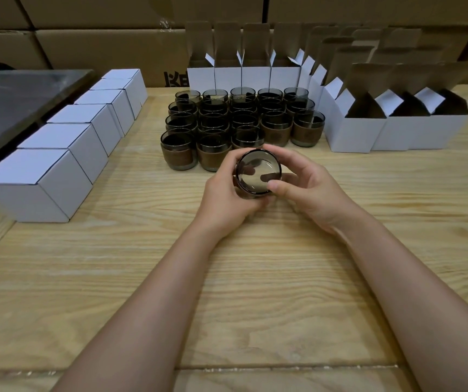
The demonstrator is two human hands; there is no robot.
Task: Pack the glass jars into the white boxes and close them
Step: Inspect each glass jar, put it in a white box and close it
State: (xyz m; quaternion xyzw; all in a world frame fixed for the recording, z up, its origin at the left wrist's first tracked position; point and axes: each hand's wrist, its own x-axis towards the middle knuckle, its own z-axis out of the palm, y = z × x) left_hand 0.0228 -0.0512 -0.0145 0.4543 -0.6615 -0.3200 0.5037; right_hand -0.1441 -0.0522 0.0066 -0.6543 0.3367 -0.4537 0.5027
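Both hands (258, 190) grasp one glass jar (258, 174); carton (114, 49) lettering unreadable.

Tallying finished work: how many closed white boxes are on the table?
6, in one row along the table's left side: nearest, then, farthest. None appear hidden.

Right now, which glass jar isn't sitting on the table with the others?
The glass jar held between the left hand and right hand. All the other jars stand grouped on the table.
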